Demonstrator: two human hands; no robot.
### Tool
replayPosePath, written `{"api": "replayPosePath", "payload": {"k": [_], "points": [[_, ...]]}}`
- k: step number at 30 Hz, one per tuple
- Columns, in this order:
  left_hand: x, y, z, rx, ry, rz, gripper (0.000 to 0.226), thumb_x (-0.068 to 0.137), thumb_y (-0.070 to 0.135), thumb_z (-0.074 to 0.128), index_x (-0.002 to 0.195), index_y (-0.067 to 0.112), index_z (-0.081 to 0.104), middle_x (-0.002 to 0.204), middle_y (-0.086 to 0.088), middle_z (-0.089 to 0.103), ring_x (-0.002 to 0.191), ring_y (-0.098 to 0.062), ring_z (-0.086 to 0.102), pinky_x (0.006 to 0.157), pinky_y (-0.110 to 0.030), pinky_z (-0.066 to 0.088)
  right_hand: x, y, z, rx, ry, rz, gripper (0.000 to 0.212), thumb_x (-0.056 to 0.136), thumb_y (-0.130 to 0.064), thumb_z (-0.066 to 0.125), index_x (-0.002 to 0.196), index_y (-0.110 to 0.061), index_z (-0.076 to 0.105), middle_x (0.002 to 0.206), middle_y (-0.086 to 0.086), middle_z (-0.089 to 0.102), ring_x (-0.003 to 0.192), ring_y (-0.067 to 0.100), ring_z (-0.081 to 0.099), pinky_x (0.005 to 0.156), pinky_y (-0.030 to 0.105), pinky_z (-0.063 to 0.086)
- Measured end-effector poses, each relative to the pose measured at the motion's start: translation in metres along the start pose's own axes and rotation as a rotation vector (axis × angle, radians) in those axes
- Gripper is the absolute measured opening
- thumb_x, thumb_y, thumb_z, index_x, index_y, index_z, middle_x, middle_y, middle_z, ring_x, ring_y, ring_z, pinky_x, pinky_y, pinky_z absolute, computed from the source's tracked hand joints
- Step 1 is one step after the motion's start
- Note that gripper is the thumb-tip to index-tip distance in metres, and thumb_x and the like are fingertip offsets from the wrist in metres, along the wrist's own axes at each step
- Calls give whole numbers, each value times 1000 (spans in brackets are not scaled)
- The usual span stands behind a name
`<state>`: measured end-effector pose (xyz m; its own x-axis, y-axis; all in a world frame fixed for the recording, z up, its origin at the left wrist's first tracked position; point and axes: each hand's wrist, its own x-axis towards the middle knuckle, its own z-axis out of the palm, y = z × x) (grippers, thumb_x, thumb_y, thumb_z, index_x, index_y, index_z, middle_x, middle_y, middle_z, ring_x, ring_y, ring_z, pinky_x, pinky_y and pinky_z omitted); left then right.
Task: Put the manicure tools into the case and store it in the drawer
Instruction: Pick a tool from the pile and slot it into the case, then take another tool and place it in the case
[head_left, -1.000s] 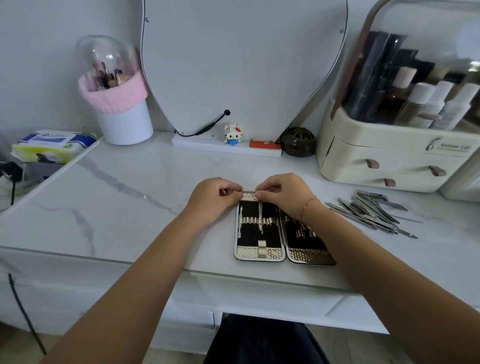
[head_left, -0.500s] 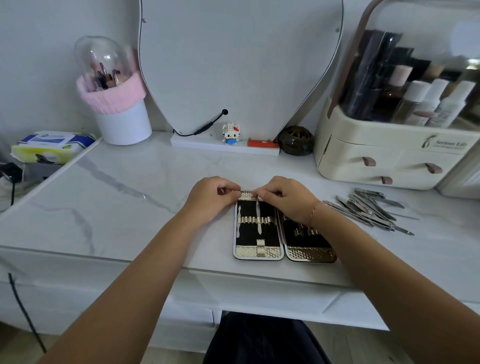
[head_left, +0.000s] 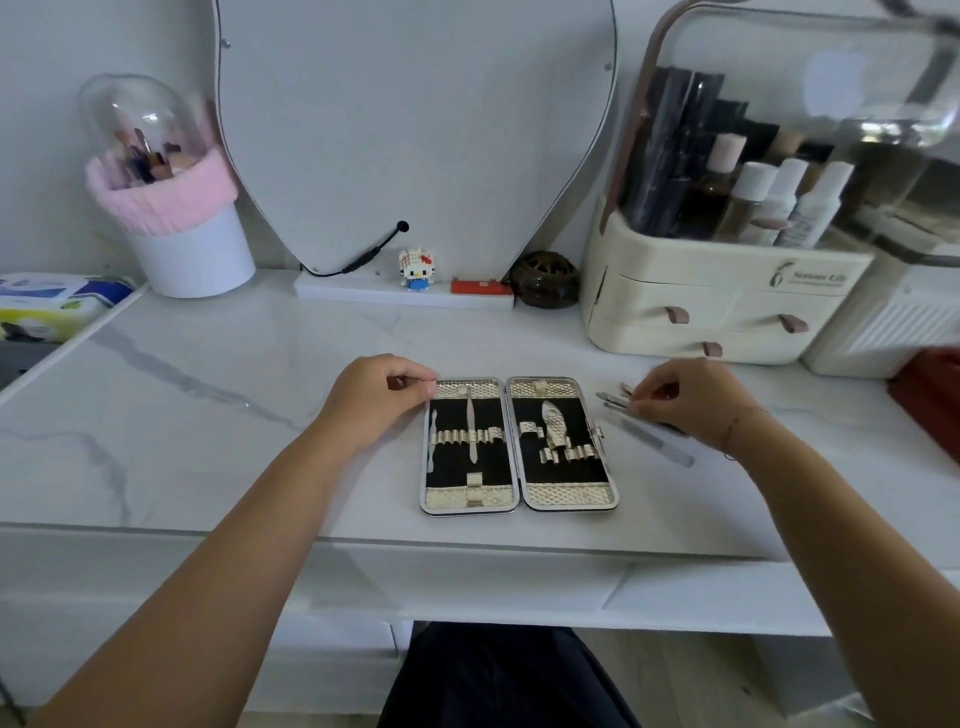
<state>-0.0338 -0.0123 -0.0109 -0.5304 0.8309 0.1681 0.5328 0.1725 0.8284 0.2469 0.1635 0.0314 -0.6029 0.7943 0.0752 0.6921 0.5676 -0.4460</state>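
The manicure case lies open flat on the marble vanity top, black lining with gold loops. Its left half holds a thin pusher and a longer metal tool; a nail clipper sits in the right half. My left hand pinches the case's top left corner. My right hand rests on the pile of loose metal tools right of the case, fingertips closed on one of them. Most of the pile is hidden under that hand.
A cream cosmetics organizer with small drawers stands at the back right, a mirror behind the case, a pink-rimmed brush holder back left, a tissue pack far left, a red object at the right edge.
My right hand has left the case's top edge and moved right onto the loose tools. The long metal tool now sits in the left half. My left hand stays at the corner.
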Motion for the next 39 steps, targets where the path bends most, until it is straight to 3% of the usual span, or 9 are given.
{"api": "replayPosePath", "payload": {"k": [3,7,16,19,21,23,25,32,39], "points": [[0,0,0,4,4,2,11,80,25,72,83,35,71,87,13,69,88,-10,61,73,-18,40,1,0,3,-13,3,1,9,74,-24,74,76,-15,72,72,-8,62,65,9,55,67,28,50],[0,0,0,4,4,1,13,80,25,72,81,38,70,88,13,69,90,-9,61,75,-20,41,3,0,5,-93,-2,-23,9,77,-25,70,70,-23,67,74,-6,62,74,14,59,74,30,52],[-1,1,0,-8,5,2,16,80,24,72,79,40,69,86,14,69,84,-5,60,73,-20,40,-1,4,5,54,24,-15,9,81,-22,66,76,-15,69,68,-8,62,66,10,55,56,15,37],[-1,1,0,-7,5,-1,12,81,23,72,83,35,71,82,14,67,75,-2,57,68,-18,38,1,2,2,250,76,25,8,83,-18,65,78,-13,68,65,0,63,57,12,52,56,19,42],[-1,1,1,-8,8,-6,11,81,23,72,84,33,72,80,14,67,74,-2,56,67,-18,38,3,-6,0,532,62,33,3,83,-10,65,81,-11,68,62,1,64,54,14,50,54,21,45],[-1,1,1,-13,11,-16,10,80,24,72,84,33,72,81,13,68,76,-4,57,68,-19,39,5,-21,1,771,-2,15,12,83,-2,64,94,-7,65,61,2,66,51,12,52,54,21,48],[0,0,0,-11,11,-20,10,80,26,72,84,34,72,83,13,68,79,-5,59,70,-19,41,7,-41,4,847,-91,-28,23,84,-2,63,106,-8,61,64,7,66,50,9,55,54,20,49],[1,-2,0,1,3,-20,9,81,27,72,87,33,72,87,10,68,85,-10,60,73,-20,42,24,-89,31,882,-215,-27,20,86,-2,61,106,-2,61,69,13,65,46,8,58,48,16,50],[2,-4,0,4,9,-8,10,81,25,72,85,35,71,89,11,69,88,-7,61,73,-16,41,25,-48,22,620,-109,69,11,82,-2,65,93,-1,66,61,10,65,44,8,56,41,14,42]]}}
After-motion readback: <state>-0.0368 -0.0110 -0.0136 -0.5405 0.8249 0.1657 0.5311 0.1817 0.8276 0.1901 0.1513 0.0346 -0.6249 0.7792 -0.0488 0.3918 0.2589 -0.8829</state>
